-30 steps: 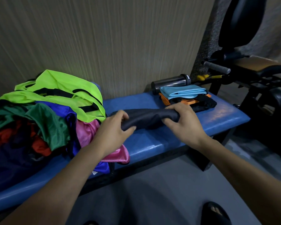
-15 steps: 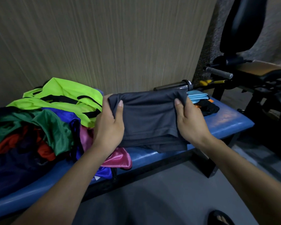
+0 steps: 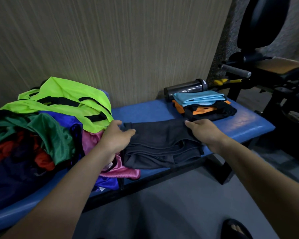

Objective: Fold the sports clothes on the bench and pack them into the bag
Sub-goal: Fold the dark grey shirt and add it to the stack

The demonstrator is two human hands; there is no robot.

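Lowered since half a second ago, the dark grey garment now lies folded flat on the blue bench, where before I held it up facing me. I have my left hand pinching its far left corner, thumb over the cloth. I rest my right hand on the right edge, fingers straight and relaxed. Both forearms reach forward and down. Just left sits the pile of bright clothes; a folded stack waits further right.
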